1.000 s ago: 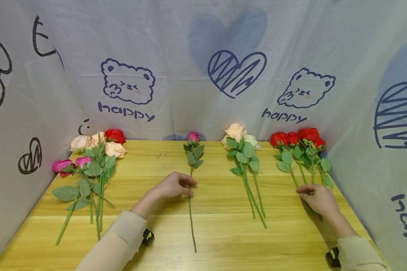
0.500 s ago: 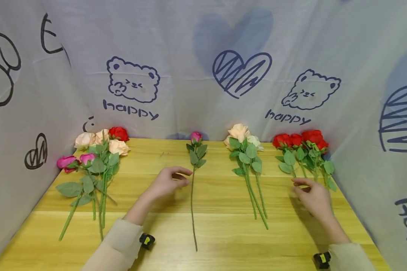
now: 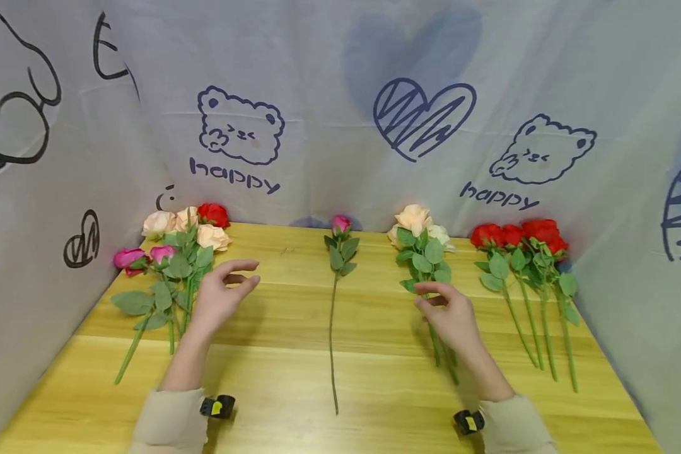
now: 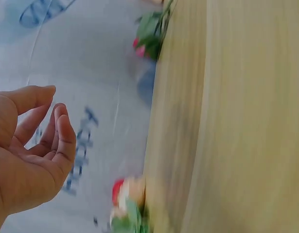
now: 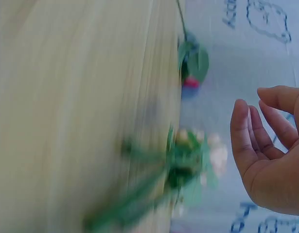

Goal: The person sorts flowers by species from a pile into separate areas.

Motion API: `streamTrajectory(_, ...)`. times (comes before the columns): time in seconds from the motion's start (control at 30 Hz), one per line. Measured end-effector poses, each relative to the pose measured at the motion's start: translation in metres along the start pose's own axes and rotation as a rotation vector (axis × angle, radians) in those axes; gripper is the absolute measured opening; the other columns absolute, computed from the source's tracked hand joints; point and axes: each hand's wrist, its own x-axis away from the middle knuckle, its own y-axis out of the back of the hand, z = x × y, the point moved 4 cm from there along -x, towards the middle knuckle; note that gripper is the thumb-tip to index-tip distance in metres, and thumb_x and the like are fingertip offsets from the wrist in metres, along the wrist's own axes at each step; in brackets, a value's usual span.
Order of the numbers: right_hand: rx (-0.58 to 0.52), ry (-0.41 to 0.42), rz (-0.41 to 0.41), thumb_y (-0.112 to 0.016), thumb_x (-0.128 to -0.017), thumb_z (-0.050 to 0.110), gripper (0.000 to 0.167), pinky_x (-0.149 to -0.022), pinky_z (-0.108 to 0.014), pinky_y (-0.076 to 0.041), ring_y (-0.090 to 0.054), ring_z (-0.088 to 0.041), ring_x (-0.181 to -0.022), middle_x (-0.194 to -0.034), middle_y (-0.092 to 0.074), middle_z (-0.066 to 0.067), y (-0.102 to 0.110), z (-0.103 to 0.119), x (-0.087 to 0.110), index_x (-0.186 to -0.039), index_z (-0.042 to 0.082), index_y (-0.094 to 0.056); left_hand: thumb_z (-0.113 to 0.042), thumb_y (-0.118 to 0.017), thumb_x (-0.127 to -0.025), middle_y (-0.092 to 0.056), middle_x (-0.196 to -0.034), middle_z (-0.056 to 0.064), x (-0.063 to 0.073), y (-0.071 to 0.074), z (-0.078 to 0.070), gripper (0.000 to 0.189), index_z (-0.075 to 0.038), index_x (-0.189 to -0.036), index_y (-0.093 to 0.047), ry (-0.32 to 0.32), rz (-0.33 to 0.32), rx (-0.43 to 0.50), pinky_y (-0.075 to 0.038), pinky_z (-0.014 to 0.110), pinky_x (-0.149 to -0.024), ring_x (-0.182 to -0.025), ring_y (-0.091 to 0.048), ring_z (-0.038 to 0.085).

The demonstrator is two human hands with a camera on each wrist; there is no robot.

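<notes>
My left hand (image 3: 218, 299) hovers beside the mixed roses on the left, its fingers loosely bent and holding nothing. Peach roses (image 3: 212, 237), a red rose (image 3: 214, 215) and magenta roses (image 3: 129, 259) make up that group. My right hand (image 3: 451, 315) overlaps the stems of the peach and cream roses (image 3: 413, 219) in the head view; its fingers are relaxed, with nothing between them in the right wrist view. Between the hands lies a single pink rose (image 3: 341, 224) with a long thin stem. Farther right, red roses (image 3: 545, 236) lie side by side.
All the flowers lie on a yellow wooden table (image 3: 284, 378), blooms toward the back. A pale cloth (image 3: 329, 157) with drawn bears and hearts hangs along the back and both sides. Black cameras (image 3: 218, 407) sit at the wrists.
My left hand has moved left, from the single pink rose's stem toward the mixed roses. My right hand has left the red roses' stems and moved left over the peach ones. The head view has shifted slightly.
</notes>
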Motion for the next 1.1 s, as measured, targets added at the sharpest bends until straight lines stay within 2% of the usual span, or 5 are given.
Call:
streamTrajectory(0.23, -0.039, 0.038, 0.116, -0.075, -0.096, 0.008, 0.026, -0.069, -0.041, -0.063, -0.069, -0.024, -0.088, -0.118, -0.071, -0.012, -0.049, 0.020, -0.003, -0.122, 0.009, -0.075, -0.028, -0.069, -0.102, -0.063, -0.138, 0.016, 0.011, 0.053, 0.024, 0.042, -0.007, -0.139, -0.065, 0.139, -0.067, -0.063, -0.053, 0.021, -0.072, -0.101, -0.061, 0.007)
streamTrajectory(0.47, -0.030, 0.031, 0.241, -0.076, -0.094, 0.006, 0.025, -0.060, -0.037, -0.061, -0.069, -0.024, -0.079, -0.116, -0.071, -0.011, -0.089, 0.028, -0.003, -0.120, 0.007, -0.075, -0.028, -0.067, -0.103, -0.058, -0.144, 0.023, 0.008, 0.087, 0.057, 0.051, -0.002, -0.145, -0.058, 0.227, -0.021, -0.136, -0.050, 0.018, -0.078, -0.122, -0.058, 0.035)
streamTrajectory(0.6, -0.025, 0.037, 0.347, -0.074, -0.094, 0.005, 0.024, -0.056, -0.032, -0.056, -0.068, -0.022, -0.072, -0.117, -0.069, -0.015, -0.109, 0.029, -0.001, -0.118, 0.003, -0.074, -0.026, -0.067, -0.102, -0.057, -0.142, 0.030, 0.004, 0.103, 0.072, 0.052, 0.004, -0.144, -0.056, 0.219, 0.030, -0.211, -0.053, 0.041, -0.094, -0.128, -0.052, 0.046)
streamTrajectory(0.77, 0.015, 0.064, 0.474, -0.075, -0.093, 0.006, 0.028, -0.057, -0.027, -0.054, -0.064, -0.017, -0.070, -0.116, -0.065, -0.016, -0.128, 0.027, 0.002, -0.120, 0.002, -0.073, -0.024, -0.069, -0.101, -0.054, -0.140, 0.034, 0.001, 0.113, 0.084, 0.054, 0.007, -0.143, -0.056, 0.257, 0.096, -0.259, -0.042, 0.065, -0.105, -0.129, -0.049, 0.051)
streamTrajectory(1.1, 0.132, 0.132, 0.544, -0.081, -0.089, 0.010, 0.028, -0.059, -0.026, -0.052, -0.058, -0.014, -0.074, -0.110, -0.065, -0.011, -0.142, 0.035, 0.003, -0.116, 0.005, -0.076, -0.027, -0.069, -0.102, -0.044, -0.147, 0.037, 0.000, 0.118, 0.098, 0.064, 0.007, -0.151, -0.046, 0.371, 0.213, -0.220, -0.055, 0.042, -0.090, -0.130, -0.047, 0.049)
